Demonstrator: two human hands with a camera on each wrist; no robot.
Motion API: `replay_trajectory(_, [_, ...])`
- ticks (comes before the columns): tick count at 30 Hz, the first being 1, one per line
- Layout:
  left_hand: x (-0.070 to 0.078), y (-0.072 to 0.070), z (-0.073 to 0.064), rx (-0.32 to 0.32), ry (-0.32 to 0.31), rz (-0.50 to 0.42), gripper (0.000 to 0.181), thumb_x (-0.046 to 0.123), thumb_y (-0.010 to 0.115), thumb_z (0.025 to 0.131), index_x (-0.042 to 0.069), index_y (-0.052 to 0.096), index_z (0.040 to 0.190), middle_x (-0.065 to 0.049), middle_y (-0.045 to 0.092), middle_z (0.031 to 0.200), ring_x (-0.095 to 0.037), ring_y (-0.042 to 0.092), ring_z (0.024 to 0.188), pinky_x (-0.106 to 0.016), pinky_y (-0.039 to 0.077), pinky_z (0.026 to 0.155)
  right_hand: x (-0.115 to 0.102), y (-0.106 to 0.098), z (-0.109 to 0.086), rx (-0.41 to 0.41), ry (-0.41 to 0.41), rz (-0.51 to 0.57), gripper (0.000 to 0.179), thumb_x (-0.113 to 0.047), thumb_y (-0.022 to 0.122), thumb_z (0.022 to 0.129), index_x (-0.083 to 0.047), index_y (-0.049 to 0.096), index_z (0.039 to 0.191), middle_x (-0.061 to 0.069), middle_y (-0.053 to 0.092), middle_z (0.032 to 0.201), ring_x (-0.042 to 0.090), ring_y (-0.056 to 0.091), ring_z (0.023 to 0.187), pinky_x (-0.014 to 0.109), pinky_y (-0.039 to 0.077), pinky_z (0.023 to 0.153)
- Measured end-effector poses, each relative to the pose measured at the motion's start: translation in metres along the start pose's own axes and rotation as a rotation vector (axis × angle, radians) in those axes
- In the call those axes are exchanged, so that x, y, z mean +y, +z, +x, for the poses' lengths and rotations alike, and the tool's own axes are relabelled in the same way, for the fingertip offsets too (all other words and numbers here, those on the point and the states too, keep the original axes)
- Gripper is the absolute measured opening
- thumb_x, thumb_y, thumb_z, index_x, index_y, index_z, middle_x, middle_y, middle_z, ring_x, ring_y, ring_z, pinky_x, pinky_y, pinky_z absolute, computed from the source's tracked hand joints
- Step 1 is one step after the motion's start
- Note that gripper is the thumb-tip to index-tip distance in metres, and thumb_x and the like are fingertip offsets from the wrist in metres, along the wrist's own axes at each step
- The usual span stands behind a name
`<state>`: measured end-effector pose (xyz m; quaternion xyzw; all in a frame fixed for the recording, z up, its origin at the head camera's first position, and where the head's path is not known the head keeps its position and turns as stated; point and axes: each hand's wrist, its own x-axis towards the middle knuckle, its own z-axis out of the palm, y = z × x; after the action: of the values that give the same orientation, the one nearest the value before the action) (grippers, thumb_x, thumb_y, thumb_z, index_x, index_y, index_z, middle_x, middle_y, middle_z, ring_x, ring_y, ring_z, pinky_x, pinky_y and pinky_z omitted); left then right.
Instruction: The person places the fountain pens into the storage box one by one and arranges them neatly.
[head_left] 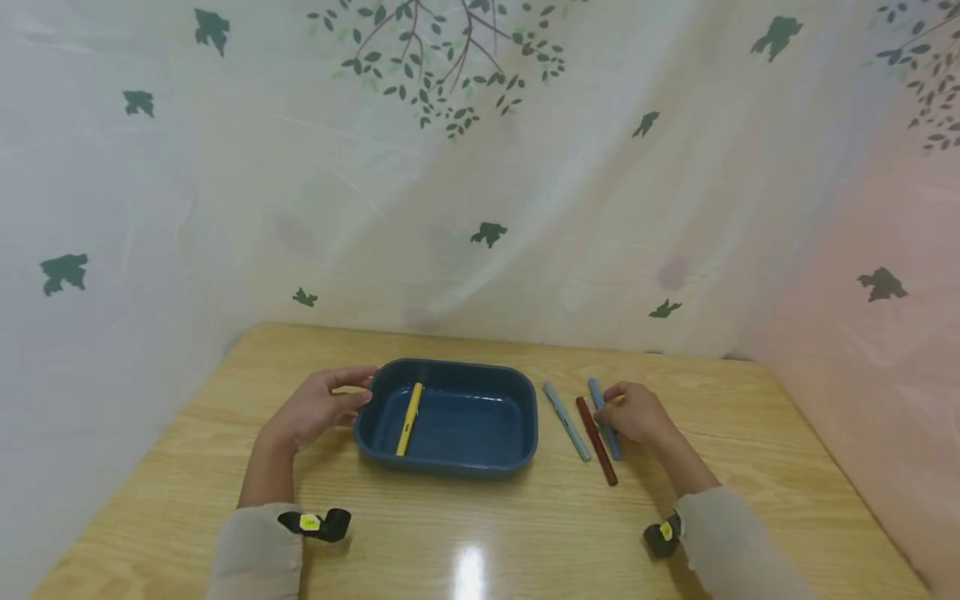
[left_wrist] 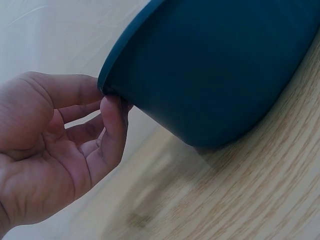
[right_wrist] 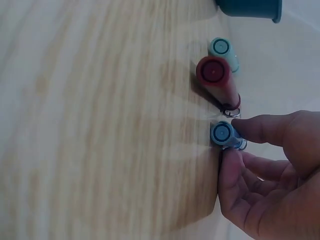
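Angled inward, our left hand grips one dark blue tray; our right hand pinches the blue pen, one of four.

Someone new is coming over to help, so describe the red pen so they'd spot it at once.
On the wooden table, find the dark blue tray. Right of it, the dark red pen lies between two others. Its deep red sets it apart from the pale green pen on its left and the blue pen on its right.
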<state>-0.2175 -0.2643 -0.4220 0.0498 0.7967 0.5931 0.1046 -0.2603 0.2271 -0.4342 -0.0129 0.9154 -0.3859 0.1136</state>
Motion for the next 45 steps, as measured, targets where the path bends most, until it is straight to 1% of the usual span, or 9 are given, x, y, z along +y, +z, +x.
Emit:
replay_trajectory(4, [0.002, 0.001, 0.000, 0.002, -0.006, 0.004, 0.052, 0.012, 0.063, 0.102, 0.004, 0.049, 0.151, -0.021, 0.047, 0.152, -0.033, 0.058, 0.124, -0.038, 0.059, 0.087, 0.001, -0.002, 0.000, -0.012, -0.015, -0.009, 0.044, -0.012, 0.068, 0.096, 0.012, 0.055, 0.130, 0.022, 0.067, 0.107, 0.024, 0.065, 0.081, 0.035, 0.057, 0.066])
replay_trajectory(9, [0.002, 0.002, 0.001, 0.004, -0.005, 0.019, 0.051, 0.012, 0.063, 0.102, 0.004, 0.049, 0.151, -0.021, 0.048, 0.152, -0.034, 0.058, 0.124, -0.038, 0.059, 0.087, 0.001, -0.005, 0.001, -0.030, -0.016, -0.006, 0.041, -0.009, 0.064, 0.097, 0.013, 0.055, 0.130, 0.021, 0.066, 0.105, 0.023, 0.065, 0.078, 0.034, 0.057, 0.065])
replay_trajectory(15, [0.003, 0.003, 0.001, 0.004, -0.004, 0.018, 0.051, 0.012, 0.064, 0.102, 0.004, 0.050, 0.150, -0.021, 0.048, 0.152, -0.032, 0.058, 0.123, -0.038, 0.059, 0.088, 0.004, -0.009, -0.001, -0.049, -0.023, 0.023, 0.041, -0.008, 0.059, 0.100, 0.014, 0.052, 0.133, 0.023, 0.065, 0.110, 0.025, 0.065, 0.086, 0.034, 0.058, 0.068])
replay_trajectory(23, [0.003, 0.004, -0.002, 0.008, -0.006, 0.031, 0.051, 0.013, 0.064, 0.102, 0.005, 0.050, 0.150, -0.020, 0.048, 0.152, -0.034, 0.057, 0.125, -0.037, 0.059, 0.088, 0.002, -0.008, -0.003, -0.022, 0.003, 0.082, 0.040, -0.008, 0.055, 0.102, 0.016, 0.052, 0.134, 0.027, 0.064, 0.116, 0.025, 0.064, 0.089, 0.034, 0.059, 0.070])
replay_trajectory(27, [0.003, 0.003, -0.004, 0.006, -0.008, 0.022, 0.052, 0.013, 0.064, 0.102, 0.005, 0.050, 0.151, -0.020, 0.048, 0.152, -0.035, 0.057, 0.126, -0.037, 0.058, 0.088, -0.004, -0.009, -0.005, 0.001, 0.002, 0.123, 0.042, -0.010, 0.052, 0.104, 0.014, 0.052, 0.138, 0.027, 0.063, 0.120, 0.026, 0.065, 0.092, 0.035, 0.058, 0.074])
replay_trajectory(35, [0.003, 0.003, -0.005, 0.010, -0.010, 0.033, 0.051, 0.014, 0.064, 0.102, 0.006, 0.050, 0.151, -0.019, 0.047, 0.153, -0.034, 0.057, 0.125, -0.037, 0.058, 0.088, -0.022, -0.007, -0.005, -0.016, -0.022, 0.313, 0.044, -0.011, 0.050, 0.106, 0.013, 0.048, 0.142, 0.030, 0.060, 0.127, 0.037, 0.065, 0.112, 0.043, 0.060, 0.086])
replay_trajectory(40, [0.002, 0.003, -0.005, 0.008, -0.012, 0.028, 0.052, 0.014, 0.064, 0.102, 0.007, 0.050, 0.151, -0.019, 0.047, 0.153, -0.035, 0.056, 0.126, -0.036, 0.058, 0.088, -0.035, -0.007, -0.007, -0.020, -0.066, 0.360, 0.044, -0.010, 0.050, 0.106, 0.014, 0.046, 0.143, 0.033, 0.058, 0.129, 0.039, 0.065, 0.112, 0.042, 0.060, 0.085])
replay_trajectory(43, [0.002, 0.002, -0.005, 0.008, -0.010, 0.039, 0.052, 0.014, 0.064, 0.102, 0.007, 0.050, 0.151, -0.019, 0.047, 0.153, -0.035, 0.056, 0.127, -0.037, 0.058, 0.088, -0.046, -0.006, -0.009, -0.029, -0.089, 0.387, 0.044, -0.009, 0.051, 0.105, 0.015, 0.046, 0.142, 0.035, 0.058, 0.129, 0.037, 0.067, 0.107, 0.045, 0.060, 0.086])
replay_trajectory(45, [0.001, 0.002, -0.005, 0.009, -0.012, 0.042, 0.052, 0.015, 0.064, 0.102, 0.007, 0.050, 0.151, -0.019, 0.047, 0.153, -0.035, 0.056, 0.127, -0.038, 0.058, 0.089, -0.053, -0.005, -0.010, -0.035, -0.101, 0.401, 0.044, -0.008, 0.052, 0.105, 0.016, 0.047, 0.141, 0.035, 0.059, 0.127, 0.032, 0.069, 0.101, 0.047, 0.059, 0.087])
